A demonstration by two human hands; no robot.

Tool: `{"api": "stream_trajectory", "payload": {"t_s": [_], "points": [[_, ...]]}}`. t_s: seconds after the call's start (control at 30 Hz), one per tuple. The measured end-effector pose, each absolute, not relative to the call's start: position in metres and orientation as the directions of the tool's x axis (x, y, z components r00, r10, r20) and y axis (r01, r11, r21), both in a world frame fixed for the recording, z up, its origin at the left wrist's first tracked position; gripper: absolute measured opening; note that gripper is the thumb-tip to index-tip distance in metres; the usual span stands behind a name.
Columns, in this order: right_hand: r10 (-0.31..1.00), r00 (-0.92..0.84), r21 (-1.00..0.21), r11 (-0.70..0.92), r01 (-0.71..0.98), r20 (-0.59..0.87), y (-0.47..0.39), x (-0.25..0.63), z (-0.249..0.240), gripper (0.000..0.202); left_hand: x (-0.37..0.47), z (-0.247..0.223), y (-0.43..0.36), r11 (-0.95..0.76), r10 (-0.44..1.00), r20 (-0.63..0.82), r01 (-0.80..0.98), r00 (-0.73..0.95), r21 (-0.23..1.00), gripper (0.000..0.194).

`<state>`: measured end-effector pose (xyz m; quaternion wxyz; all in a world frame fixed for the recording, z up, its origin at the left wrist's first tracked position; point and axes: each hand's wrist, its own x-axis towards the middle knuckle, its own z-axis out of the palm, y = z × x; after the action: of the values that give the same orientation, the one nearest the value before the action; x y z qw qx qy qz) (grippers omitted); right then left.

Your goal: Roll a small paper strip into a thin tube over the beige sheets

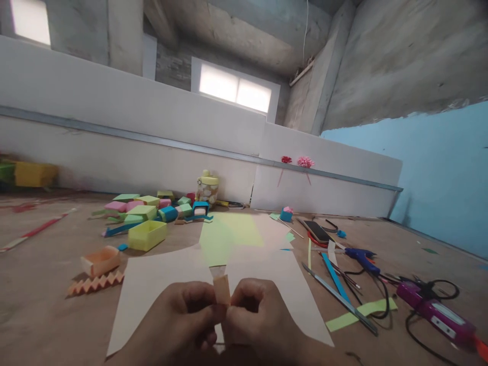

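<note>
Both my hands meet low in the middle of the view, pinching one small folded strip of pale orange paper that stands up between them. My left hand grips it from the left with thumb and fingers curled. My right hand grips it from the right. Under the hands lies a large pale sheet of paper on the brown table, with a light green sheet just beyond it.
Left: an orange paper box, a zigzag-folded orange strip, a yellow-green paper box and several coloured paper boxes. Right: a phone, a blue glue gun, a metal ruler, a pink device with black cables. A jar stands by the wall.
</note>
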<state>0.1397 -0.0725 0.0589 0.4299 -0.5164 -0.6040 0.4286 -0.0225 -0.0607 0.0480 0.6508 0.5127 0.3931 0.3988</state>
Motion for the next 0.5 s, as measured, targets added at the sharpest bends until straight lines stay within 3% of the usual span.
{"api": "stream_trajectory", "payload": {"t_s": [0.27,0.37,0.5], "points": [[0.997,0.001,-0.982,0.079,0.174,0.080,-0.071,0.137,0.059,0.012,-0.021,0.058,-0.058,0.109,0.955,-0.082,-0.078,0.285,0.991,0.023],[0.972,0.018,-0.951,0.224,0.214,0.233,-0.070,0.139,0.044,0.009,-0.020,0.046,-0.057,0.101,0.960,-0.065,-0.119,0.273,0.988,0.024],[0.837,0.031,-0.775,0.492,0.397,0.546,-0.069,0.141,0.026,0.004,-0.020,0.041,-0.057,0.152,0.961,-0.103,-0.179,0.258,0.972,0.024]]}}
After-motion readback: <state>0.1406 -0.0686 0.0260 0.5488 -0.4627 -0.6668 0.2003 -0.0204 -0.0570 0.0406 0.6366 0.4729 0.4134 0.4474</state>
